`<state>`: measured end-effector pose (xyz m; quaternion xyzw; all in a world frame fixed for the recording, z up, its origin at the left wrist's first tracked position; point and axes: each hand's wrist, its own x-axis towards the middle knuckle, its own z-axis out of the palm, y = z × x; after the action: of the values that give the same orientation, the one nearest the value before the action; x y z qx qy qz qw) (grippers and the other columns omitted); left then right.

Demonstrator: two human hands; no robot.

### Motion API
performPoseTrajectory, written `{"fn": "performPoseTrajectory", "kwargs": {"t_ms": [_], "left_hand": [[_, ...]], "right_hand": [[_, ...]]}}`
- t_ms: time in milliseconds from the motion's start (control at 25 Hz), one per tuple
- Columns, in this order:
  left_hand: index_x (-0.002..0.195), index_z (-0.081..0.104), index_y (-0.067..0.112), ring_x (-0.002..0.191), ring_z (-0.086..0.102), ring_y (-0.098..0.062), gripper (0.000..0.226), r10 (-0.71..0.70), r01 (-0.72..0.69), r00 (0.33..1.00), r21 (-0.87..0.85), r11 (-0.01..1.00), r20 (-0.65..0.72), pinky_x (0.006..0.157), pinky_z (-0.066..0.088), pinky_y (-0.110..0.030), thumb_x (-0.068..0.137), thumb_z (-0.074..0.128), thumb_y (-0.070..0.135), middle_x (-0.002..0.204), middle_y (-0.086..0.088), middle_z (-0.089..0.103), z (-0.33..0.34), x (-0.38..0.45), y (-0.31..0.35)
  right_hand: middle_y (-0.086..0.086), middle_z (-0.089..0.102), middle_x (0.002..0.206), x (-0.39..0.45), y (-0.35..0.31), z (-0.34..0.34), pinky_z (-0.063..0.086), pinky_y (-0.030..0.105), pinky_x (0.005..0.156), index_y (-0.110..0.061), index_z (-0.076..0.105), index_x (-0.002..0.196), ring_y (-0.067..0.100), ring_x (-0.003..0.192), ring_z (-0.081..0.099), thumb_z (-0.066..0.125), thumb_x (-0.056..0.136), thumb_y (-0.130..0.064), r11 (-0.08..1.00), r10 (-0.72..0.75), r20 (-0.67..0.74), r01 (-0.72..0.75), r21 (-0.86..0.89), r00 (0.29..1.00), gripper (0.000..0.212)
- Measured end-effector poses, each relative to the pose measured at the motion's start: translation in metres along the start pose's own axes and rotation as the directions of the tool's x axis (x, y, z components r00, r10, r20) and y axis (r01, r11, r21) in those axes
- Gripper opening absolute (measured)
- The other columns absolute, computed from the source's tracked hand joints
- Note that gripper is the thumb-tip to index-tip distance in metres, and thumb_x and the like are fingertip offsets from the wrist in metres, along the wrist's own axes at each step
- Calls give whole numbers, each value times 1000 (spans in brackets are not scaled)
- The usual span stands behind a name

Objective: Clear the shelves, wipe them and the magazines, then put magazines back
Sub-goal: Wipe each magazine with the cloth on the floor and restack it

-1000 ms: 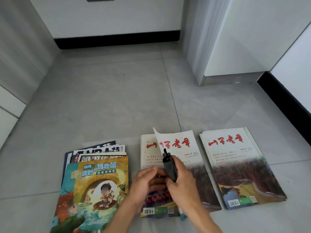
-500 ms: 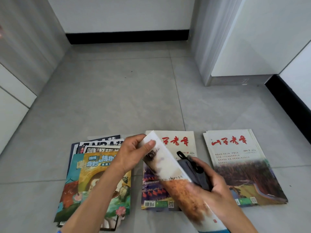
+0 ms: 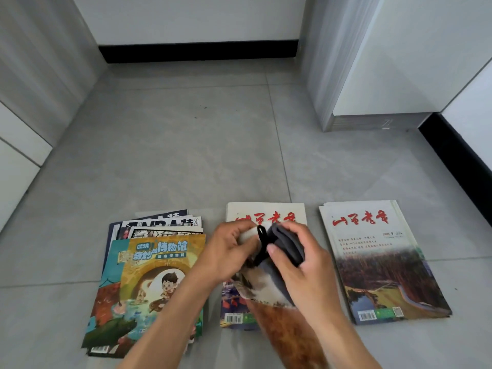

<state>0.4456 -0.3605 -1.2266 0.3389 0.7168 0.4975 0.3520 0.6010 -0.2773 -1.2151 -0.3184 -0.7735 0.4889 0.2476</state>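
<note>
Left grip point(image 3: 226, 251) on magazine point(image 3: 266, 291), stacks point(image 3: 372, 262) alongside

Hands closed in on the lifted magazine

The left hand point(image 3: 226, 251) has slid from the magazine's point(image 3: 266, 288) far corner to meet the right hand point(image 3: 300, 265) at its top end, and the grey cloth point(image 3: 288, 245) now presses there instead of mid-cover.

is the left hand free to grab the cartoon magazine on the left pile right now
Probably not yet: the left hand grips the top of the lifted magazine that the right hand wipes with a grey cloth. The cartoon magazine itself lies uncovered close beside it.
</note>
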Motion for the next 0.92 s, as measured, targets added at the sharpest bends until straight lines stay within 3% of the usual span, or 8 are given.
{"fn": "performPoseTrajectory", "kwargs": {"t_ms": [120, 240, 320, 400, 480, 600, 720, 920], "left_hand": [[79, 72, 11, 68, 65, -17, 12, -63, 41, 986, -145, 989, -152, 62, 52, -30, 90, 66, 10, 72, -4, 70, -17, 4, 5], [74, 67, 5, 64, 61, -20, 18, -130, 60, 946, -236, 970, -296, 63, 49, -34, 89, 68, 16, 68, -8, 67, -54, 7, -3], [74, 67, 5, 63, 60, -19, 19, -133, 82, 962, -212, 974, -240, 65, 47, -34, 90, 68, 17, 68, -7, 66, -52, 7, -1], [75, 70, 12, 63, 60, -13, 16, -101, 91, 993, -144, 985, -62, 62, 47, -29, 90, 68, 14, 67, 0, 67, -30, 6, 2], [77, 70, 11, 64, 57, -12, 14, -27, 31, 999, -109, 994, 31, 61, 44, -28, 89, 68, 16, 68, 1, 64, -13, 6, 4], [77, 68, 5, 64, 57, -19, 19, -61, 28, 986, -207, 978, -158, 64, 46, -35, 86, 72, 21, 69, -9, 64, -30, 11, 9], [77, 69, 6, 64, 64, -24, 16, -158, 63, 937, -293, 954, -313, 67, 54, -42, 89, 69, 16, 73, -13, 70, -62, 10, 7], [82, 71, 10, 67, 59, -18, 12, -43, 38, 998, -131, 991, -38, 65, 47, -33, 91, 68, 17, 72, -6, 67, -20, 8, 3]], "right_hand": [[-28, 67, 110, 12, 0, -8, 51, 18, 89, -42, 60, 114, -3, 105, 64, 71, 91, -19, 1000, -16, 159, 12, 28, 987, 35], [-21, 71, 111, -20, 9, -27, 52, 27, 95, -44, 60, 109, 1, 107, 66, 72, 90, -14, 992, 62, 338, -95, 83, 939, 37], [-23, 70, 109, -25, 8, -24, 52, 24, 93, -43, 59, 105, -1, 105, 66, 72, 90, -16, 996, 60, 316, -79, 48, 947, 34], [-25, 68, 104, -1, 1, -10, 50, 21, 84, -37, 58, 103, -1, 99, 66, 71, 91, -20, 1000, 3, 217, -9, 25, 976, 25], [-23, 68, 102, 29, -10, -2, 49, 20, 82, -29, 60, 104, 1, 99, 65, 70, 92, -17, 996, -16, 150, 3, 85, 989, 19], [-18, 69, 108, 28, -3, -18, 47, 17, 89, -20, 62, 107, 2, 106, 65, 70, 92, -11, 989, -34, 265, -5, 146, 964, 20], [-16, 70, 114, -12, 11, -41, 48, 23, 95, -32, 63, 105, 2, 112, 64, 72, 89, -14, 988, 56, 432, -112, 104, 900, 25], [-19, 67, 109, 27, 1, -17, 48, 23, 89, -22, 59, 107, 5, 107, 63, 70, 93, -15, 995, -19, 299, -11, 99, 954, 19]]}}
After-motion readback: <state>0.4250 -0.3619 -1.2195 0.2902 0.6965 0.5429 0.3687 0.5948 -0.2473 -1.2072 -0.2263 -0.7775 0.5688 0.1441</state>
